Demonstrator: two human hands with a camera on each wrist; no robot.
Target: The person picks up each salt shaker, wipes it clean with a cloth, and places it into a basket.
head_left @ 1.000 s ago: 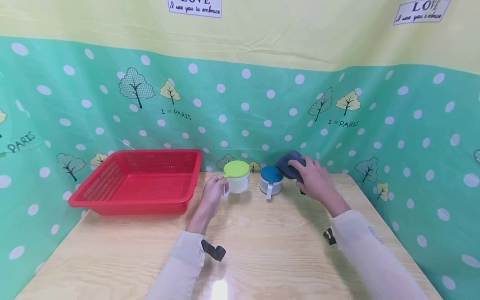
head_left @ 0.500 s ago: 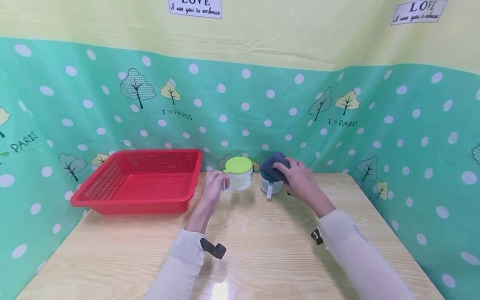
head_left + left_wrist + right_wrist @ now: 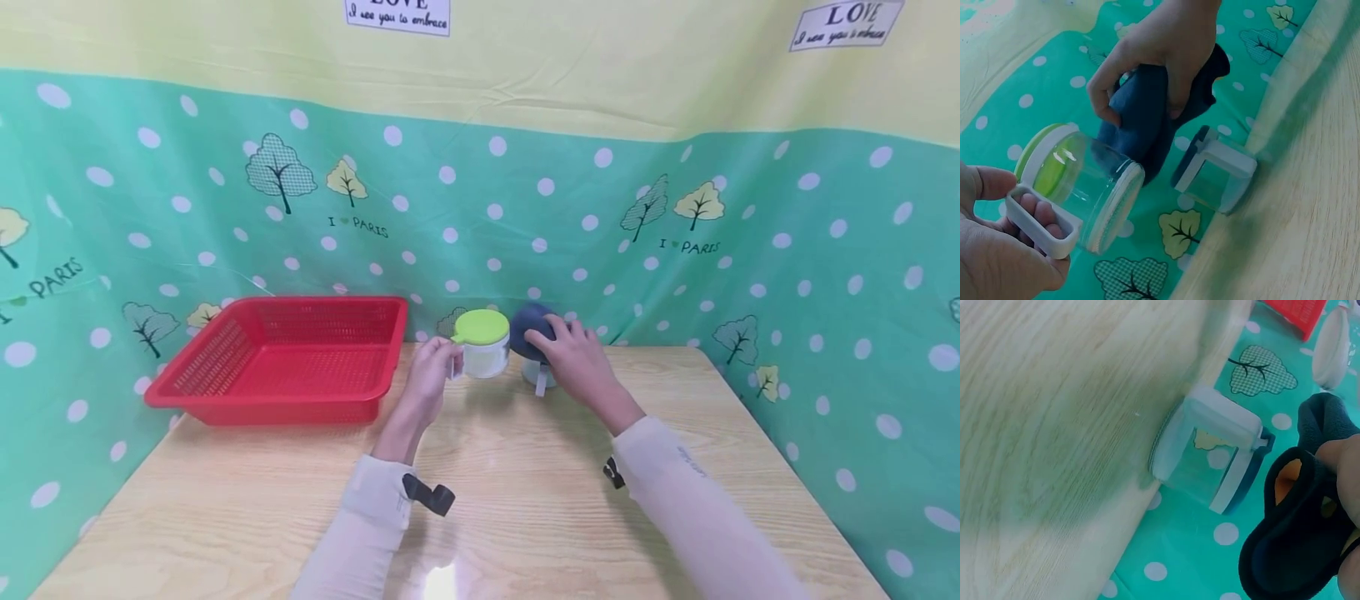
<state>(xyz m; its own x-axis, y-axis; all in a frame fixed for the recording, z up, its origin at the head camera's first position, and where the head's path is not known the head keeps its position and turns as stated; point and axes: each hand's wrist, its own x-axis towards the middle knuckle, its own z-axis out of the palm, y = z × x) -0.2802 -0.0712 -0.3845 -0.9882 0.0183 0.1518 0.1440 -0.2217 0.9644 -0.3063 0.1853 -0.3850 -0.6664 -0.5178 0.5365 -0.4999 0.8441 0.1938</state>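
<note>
Red basket [image 3: 262, 407] sits left of the left hand [image 3: 429, 369] — those fingers are curled through the handle [image 3: 1032, 232] of a green-lidded jar [image 3: 486, 357], held up off the table [image 3: 495, 508]. Next, a dark blue cloth [image 3: 529, 332] close beside it, a second jar [image 3: 531, 372] standing just below — and the right hand [image 3: 579, 357] pinching that cloth.

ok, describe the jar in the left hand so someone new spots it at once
Find the red basket at the back left of the table; just right of it is the left hand. That hand grips the white handle of a clear jar, held off the table. Its bright green lid sets it apart from the blue-lidded jar standing to its right.
</note>
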